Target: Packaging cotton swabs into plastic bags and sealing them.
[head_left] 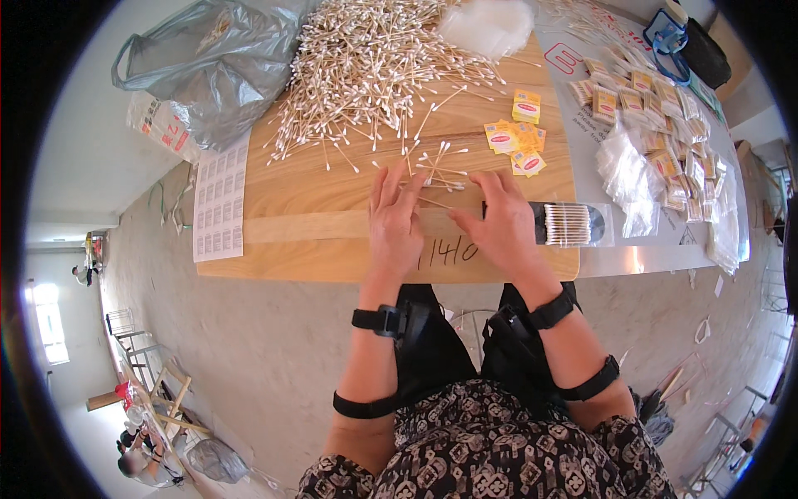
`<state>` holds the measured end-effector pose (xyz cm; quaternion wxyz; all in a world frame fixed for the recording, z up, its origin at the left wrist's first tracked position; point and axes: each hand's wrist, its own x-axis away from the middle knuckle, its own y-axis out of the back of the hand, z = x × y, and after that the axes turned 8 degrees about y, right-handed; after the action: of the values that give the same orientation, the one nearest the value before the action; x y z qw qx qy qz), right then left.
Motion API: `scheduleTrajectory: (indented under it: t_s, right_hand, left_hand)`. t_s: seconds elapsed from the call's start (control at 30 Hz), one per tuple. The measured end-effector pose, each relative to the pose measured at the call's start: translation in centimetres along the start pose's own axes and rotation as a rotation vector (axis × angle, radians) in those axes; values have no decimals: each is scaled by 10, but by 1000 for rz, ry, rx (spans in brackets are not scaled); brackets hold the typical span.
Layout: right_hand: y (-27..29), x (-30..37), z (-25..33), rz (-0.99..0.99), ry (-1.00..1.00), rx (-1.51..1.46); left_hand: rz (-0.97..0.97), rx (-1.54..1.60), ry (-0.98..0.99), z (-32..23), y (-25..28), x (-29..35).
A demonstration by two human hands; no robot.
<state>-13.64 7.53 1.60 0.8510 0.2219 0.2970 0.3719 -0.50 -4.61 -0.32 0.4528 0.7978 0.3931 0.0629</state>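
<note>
Patterned black and white cloth [490, 449] covers the person's lap at the bottom of the picture, and 2 bare arms with black straps reach up from it to a light wooden board [332, 208].

On that board the left hand [394, 223] lies flat with its fingers spread out wide, holding nothing. It rests right beside a small loose bunch of wooden cotton swabs with white tips [436, 170]. The right hand [499, 223] is flat and spread open too, with its fingertips at the same small bunch. It looks like both hands are pressing and raking those few sticks together so they lie side by side.

Behind the hands sits a very big heap of the same cotton swabs [366, 62], so more are easy to reach. Little yellow and red paper tags [519, 137] lie to the right of the small bunch. Just beside the right hand is a clear plastic bag already filled with swabs [569, 224], all lined up neatly. Many more small filled packs [657, 116] are spread over the shiny grey table [632, 259] on the right. A grey plastic sack [212, 66] slumps at the far left corner.
</note>
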Motion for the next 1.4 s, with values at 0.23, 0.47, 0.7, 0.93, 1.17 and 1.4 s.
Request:
scheduleTrajectory:
  t_s: [0.23,0.47,0.7,0.93,1.17,1.4]
  right_hand:
    - [-27,-19,-5,-13,112,233]
    - [-22,-18,-12,63,74,88]
    - [-36,-25,-9,-7,143,171]
    - [-6,-7,-18,116,118,23]
    - [4,24,-17,-40,102,-37]
    - [8,27,-18,-27,157,-2]
  left_hand:
    - [136,-130,63,5,-5,-30]
    - [104,-57,118,23,-2,-35]
    - [184,-251,15,3,-8,-30]
    - [157,-308,105,20,11,-30]
    - [178,-301,-12,-9,6,13]
    - [74,-279,-15,-29,10,32]
